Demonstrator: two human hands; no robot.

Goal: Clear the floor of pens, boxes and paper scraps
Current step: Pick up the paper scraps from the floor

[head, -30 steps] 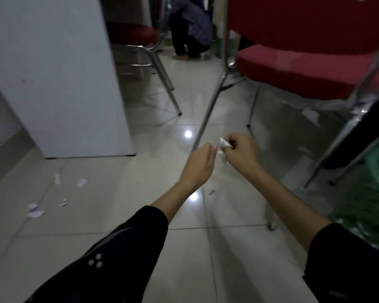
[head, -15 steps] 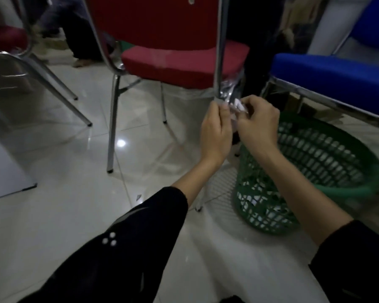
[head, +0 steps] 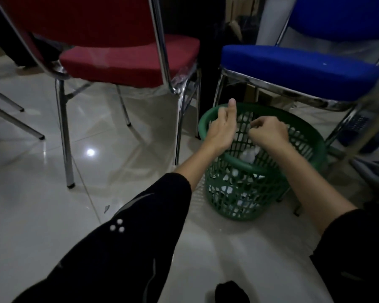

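Right hand (head: 268, 133) above green basket (head: 245, 164); white scraps (head: 249, 153) inside.

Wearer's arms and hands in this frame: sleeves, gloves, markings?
Left hand and right hand bare; no gloves, rings or watch visible. Left sleeve black with a cluster of small white dots and thin grey curved stripes; right sleeve black, faint grey mark.

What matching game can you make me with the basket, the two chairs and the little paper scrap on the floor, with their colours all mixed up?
Things:
1. basket
2. left chair
3. right chair
4. paper scrap

Colours:
a. blue
b. whitish
c. green
d. red

Pairs: 1-c, 2-d, 3-a, 4-b
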